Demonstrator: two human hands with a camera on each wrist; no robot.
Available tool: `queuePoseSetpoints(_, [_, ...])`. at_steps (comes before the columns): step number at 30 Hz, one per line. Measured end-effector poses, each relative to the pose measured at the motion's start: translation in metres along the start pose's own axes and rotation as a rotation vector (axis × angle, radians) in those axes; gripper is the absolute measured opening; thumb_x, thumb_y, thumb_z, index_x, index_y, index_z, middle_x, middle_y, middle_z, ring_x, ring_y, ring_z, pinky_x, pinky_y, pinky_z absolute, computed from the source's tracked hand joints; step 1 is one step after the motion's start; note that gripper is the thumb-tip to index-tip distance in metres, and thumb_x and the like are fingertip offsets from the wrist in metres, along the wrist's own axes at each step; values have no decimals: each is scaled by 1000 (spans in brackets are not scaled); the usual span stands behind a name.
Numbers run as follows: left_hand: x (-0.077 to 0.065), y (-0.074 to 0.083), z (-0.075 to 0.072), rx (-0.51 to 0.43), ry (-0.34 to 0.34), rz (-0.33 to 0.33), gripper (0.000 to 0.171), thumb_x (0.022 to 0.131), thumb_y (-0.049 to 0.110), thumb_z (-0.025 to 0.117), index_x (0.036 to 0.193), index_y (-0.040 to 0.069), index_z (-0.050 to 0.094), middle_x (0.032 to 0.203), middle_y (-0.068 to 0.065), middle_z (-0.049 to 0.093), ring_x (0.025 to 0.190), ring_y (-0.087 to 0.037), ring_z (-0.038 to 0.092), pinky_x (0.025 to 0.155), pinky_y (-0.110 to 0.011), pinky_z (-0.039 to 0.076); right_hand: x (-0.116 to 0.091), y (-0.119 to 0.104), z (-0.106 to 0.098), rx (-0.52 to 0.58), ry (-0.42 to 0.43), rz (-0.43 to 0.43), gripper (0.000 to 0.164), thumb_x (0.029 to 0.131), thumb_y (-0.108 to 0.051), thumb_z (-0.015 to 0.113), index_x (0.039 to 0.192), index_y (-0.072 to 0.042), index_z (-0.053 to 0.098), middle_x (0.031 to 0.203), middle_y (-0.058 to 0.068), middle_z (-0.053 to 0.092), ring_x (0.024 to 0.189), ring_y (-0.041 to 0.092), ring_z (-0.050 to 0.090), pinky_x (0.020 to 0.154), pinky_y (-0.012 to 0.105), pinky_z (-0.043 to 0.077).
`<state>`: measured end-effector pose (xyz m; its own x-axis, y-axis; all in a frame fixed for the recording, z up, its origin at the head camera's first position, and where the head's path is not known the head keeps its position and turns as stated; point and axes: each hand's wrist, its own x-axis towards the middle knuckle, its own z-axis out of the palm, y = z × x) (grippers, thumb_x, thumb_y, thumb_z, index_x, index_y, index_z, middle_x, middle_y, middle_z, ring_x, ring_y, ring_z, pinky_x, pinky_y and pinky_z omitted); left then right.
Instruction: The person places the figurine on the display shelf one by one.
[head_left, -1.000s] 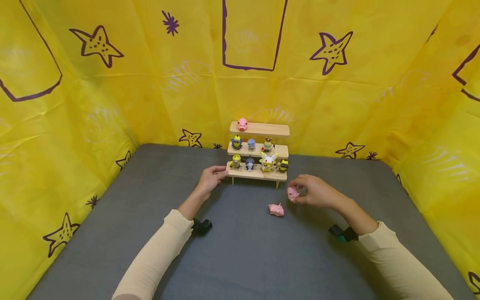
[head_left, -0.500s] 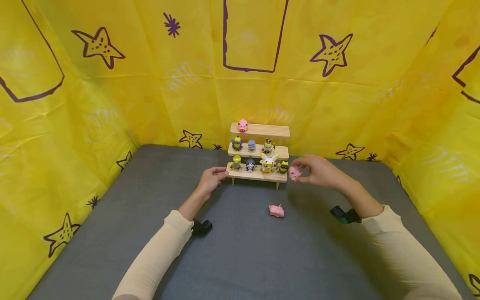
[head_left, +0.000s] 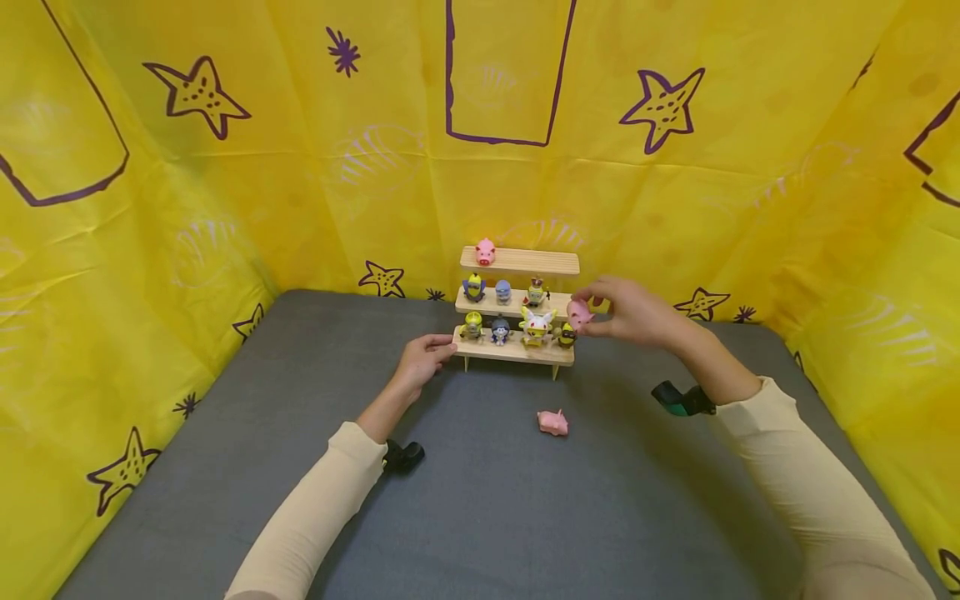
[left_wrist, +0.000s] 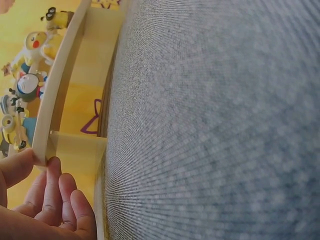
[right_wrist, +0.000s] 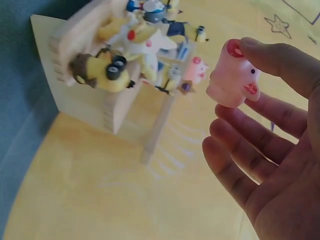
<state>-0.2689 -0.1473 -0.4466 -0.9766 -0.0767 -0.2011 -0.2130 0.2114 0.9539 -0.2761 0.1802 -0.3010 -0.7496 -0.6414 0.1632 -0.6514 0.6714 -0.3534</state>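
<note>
My right hand (head_left: 633,312) pinches a pink pig figurine (right_wrist: 232,75) between thumb and fingers, at the right end of a three-tier wooden display stand (head_left: 517,353). In the head view the pig overlaps the right end of the middle tier. My left hand (head_left: 422,363) grips the left end of the bottom tier, thumb on top and a fingertip beneath, as the left wrist view shows. One pink pig figurine (head_left: 485,252) sits at the left of the top tier. Another pink pig (head_left: 553,422) lies on the grey tabletop in front of the stand.
Three figurines, among them a crowned yellow one (head_left: 536,291), line the middle tier. The bottom tier holds several more, including a white-and-yellow figurine (head_left: 536,326) and a goggled minion (right_wrist: 107,72). Yellow cloth with starfish drawings (head_left: 663,108) surrounds the grey table (head_left: 480,517).
My right hand has lifted the pig from near the tabletop up past the bottom tier to the middle tier's right end. The left hand stays on the stand.
</note>
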Motion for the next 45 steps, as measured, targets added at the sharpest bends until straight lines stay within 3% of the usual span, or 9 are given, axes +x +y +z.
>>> queuePoseSetpoints(13, [0, -1, 0, -6, 2, 9, 35, 96, 20, 63, 127, 3, 62, 115, -16, 66, 105, -30, 60, 90, -37, 48, 24, -1, -21, 25, 38, -17, 37, 82, -14, 78, 113, 1, 66, 102, 15, 65, 95, 32, 58, 76, 39, 49])
queuePoseSetpoints(23, [1, -3, -1, -11, 10, 14, 35, 96, 20, 63, 126, 2, 62, 112, -14, 67, 104, -30, 61, 89, -37, 48, 48, -2, -30, 32, 46, 41, 39, 82, -16, 78, 115, 0, 66, 104, 15, 65, 97, 33, 57, 78, 39, 46])
queuePoseSetpoints(30, [1, -1, -1, -7, -5, -8, 36, 96, 21, 62, 128, 5, 62, 120, -16, 65, 109, -29, 60, 91, -38, 48, 66, -2, -28, 50, 30, 92, 38, 83, -19, 78, 115, -4, 65, 112, 15, 65, 103, 33, 54, 84, 43, 44])
queuePoseSetpoints(37, [1, 0, -1, -15, -7, -12, 35, 96, 20, 62, 127, 4, 62, 119, -17, 65, 109, -29, 60, 93, -40, 47, 89, 1, -23, 69, 32, 108, 35, 84, -18, 76, 112, 0, 64, 115, 18, 65, 103, 34, 55, 89, 46, 44])
queuePoseSetpoints(45, [2, 0, -1, -3, -3, -21, 35, 96, 21, 62, 127, 5, 62, 119, -16, 66, 108, -28, 61, 92, -39, 48, 114, 9, -10, 95, 21, 159, 46, 85, -22, 75, 122, 2, 62, 120, 19, 64, 98, 32, 56, 87, 44, 46])
